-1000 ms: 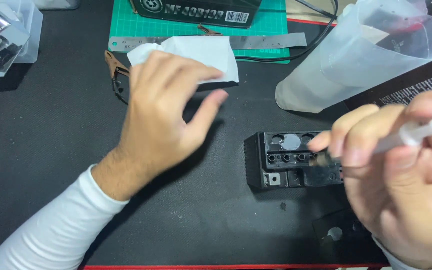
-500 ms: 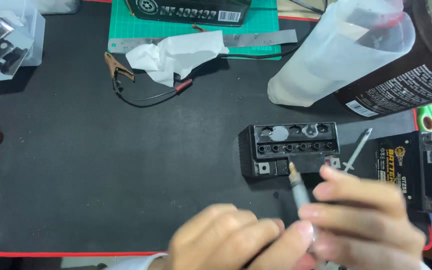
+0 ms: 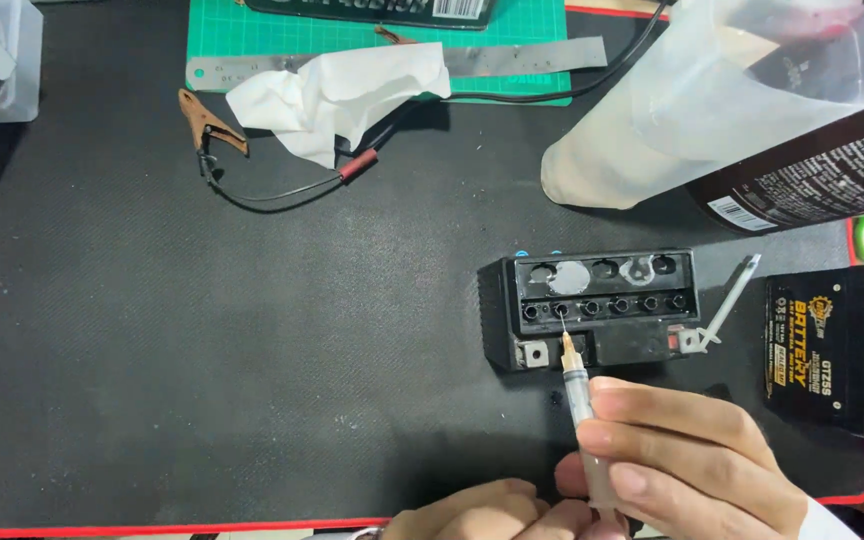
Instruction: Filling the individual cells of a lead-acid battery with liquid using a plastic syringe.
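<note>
Both hands (image 3: pixel 592 480) hold a syringe (image 3: pixel 579 390) over the battery (image 3: pixel 597 305).

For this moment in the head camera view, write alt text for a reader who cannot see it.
A right hand holds a syringe, its needle tip at the second port from the left in the row of filler holes on a small black battery lying on a dark mat. The left hand rests beside the syringe's lower end. Behind lie a crumpled tissue, a clip lead and a translucent jug.
</note>
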